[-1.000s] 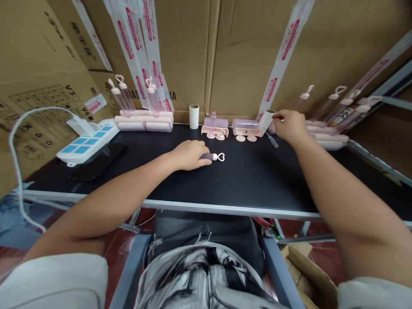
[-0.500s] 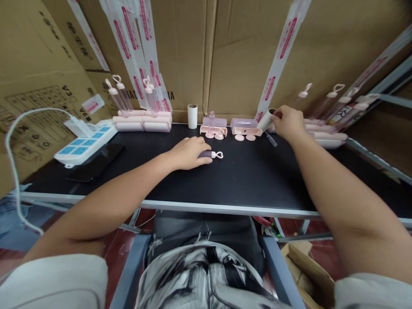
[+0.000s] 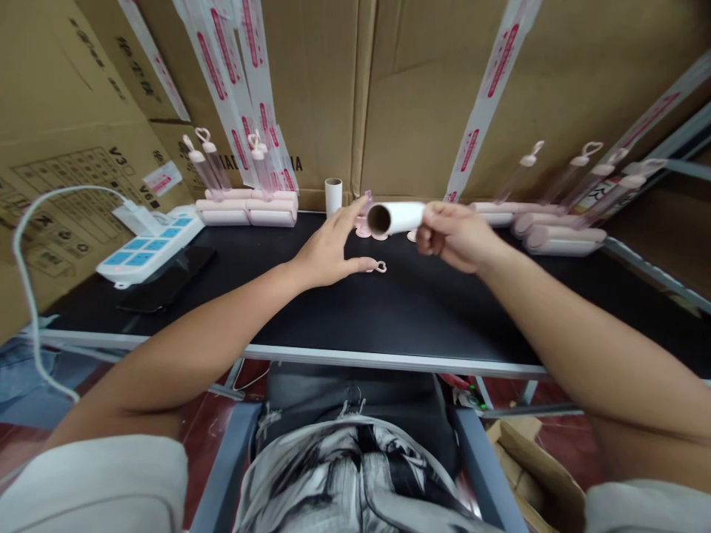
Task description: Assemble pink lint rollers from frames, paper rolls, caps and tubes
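Observation:
My right hand (image 3: 456, 235) grips a white paper roll (image 3: 395, 218) with a brown hollow core, held level above the black table (image 3: 422, 311), its open end facing left. My left hand (image 3: 327, 250) is open just left of the roll, index finger stretched up toward the roll's open end. A pink handle with a heart-shaped end (image 3: 378, 266) lies on the table under that hand's fingertips, mostly hidden by them.
A short white tube (image 3: 333, 197) stands upright at the back. Pink roller cases (image 3: 249, 211) with clear tubes sit back left, more pink cases (image 3: 561, 235) back right. A white and blue power strip (image 3: 149, 244) and a dark phone (image 3: 167, 285) lie at left. Cardboard boxes wall the rear.
My right hand has carried the white roll from the back right toward the middle. My left hand has opened and lifted its fingers off the pink handle toward the roll.

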The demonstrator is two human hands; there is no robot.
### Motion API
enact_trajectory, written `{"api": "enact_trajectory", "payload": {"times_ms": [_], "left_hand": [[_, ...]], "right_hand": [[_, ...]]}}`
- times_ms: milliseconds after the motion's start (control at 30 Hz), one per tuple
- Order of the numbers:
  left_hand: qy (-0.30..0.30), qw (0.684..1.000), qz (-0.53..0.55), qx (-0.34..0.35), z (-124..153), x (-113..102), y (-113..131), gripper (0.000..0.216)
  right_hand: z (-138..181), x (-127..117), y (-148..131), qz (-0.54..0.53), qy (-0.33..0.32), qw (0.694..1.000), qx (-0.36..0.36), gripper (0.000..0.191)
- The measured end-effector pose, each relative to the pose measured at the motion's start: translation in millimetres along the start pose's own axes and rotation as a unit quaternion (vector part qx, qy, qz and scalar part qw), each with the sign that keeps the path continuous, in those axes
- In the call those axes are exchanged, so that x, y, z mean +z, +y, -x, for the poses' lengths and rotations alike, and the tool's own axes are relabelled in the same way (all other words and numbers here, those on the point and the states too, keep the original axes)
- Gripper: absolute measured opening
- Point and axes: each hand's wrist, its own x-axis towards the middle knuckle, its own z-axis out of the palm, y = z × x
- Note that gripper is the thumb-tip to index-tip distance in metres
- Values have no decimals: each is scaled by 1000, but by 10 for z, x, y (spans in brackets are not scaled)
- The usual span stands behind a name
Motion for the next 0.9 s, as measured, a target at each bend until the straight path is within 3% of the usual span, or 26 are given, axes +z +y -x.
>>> {"api": "enact_trajectory", "payload": {"times_ms": [67, 133, 233, 300, 367, 467, 567, 633, 800, 900], "left_hand": [[46, 996, 55, 45, -11, -7, 30, 96], [72, 989, 100, 78, -13, -32, 86, 77], [117, 983, 119, 81, -4, -83, 142, 62], [145, 982, 99, 63, 0, -110, 124, 62], [159, 984, 71, 46, -3, -124, 73, 63], [161, 986, 39, 21, -19, -129, 6, 63], [155, 987, 33, 1, -31, -134, 10, 59], [148, 988, 39, -6, -33, -140, 41, 56], [119, 991, 48, -27, -32, -162, 107, 53], [101, 993, 50, -22, -34, -171, 125, 52]], "right_hand": [[92, 230, 88, -44, -101, 993, 47, 58], [132, 308, 130, -13, -146, 987, 59, 61], [57, 123, 134, 204, -75, 975, -42, 40], [-62, -133, 141, 395, 32, 909, -129, 23], [-193, -400, 178, 527, 85, 838, -115, 29], [-338, -681, 276, 627, 77, 775, -30, 43], [-392, -781, 354, 684, 35, 728, 29, 50], [-390, -788, 362, 699, 7, 713, 45, 54], [-343, -757, 282, 696, 5, 717, 36, 60], [-324, -733, 260, 689, -55, 721, 46, 58]]}}
